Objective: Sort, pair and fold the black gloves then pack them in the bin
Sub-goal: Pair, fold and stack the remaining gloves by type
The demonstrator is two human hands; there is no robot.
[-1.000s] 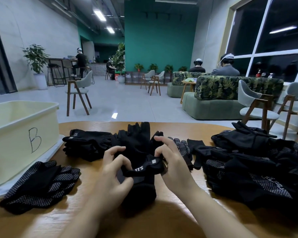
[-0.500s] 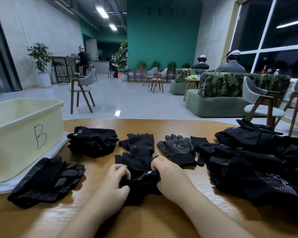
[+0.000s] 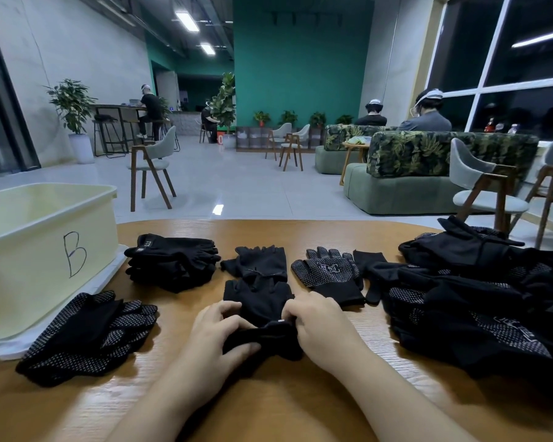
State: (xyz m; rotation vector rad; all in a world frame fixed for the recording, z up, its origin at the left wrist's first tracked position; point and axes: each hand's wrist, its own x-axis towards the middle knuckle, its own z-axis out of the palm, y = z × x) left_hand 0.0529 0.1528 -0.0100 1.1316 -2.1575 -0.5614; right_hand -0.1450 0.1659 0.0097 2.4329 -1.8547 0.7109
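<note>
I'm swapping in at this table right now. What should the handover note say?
Left hand and right hand both grip the fingerless pair being folded at its cuff.
Bin B stands far left; its inside isn't visible.
Done, still unpacked: stacked pairs and dotted pair beside the bin.
Left: loose dotted glove, unsorted pile on the right, then packing.

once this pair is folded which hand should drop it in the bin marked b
Left, probably. The bin stands at the table's left edge, on the same side as the left hand, with no arm to cross. The right hand is farther off, nearer the unsorted pile. Both now have a grip on the folded pair.
</note>
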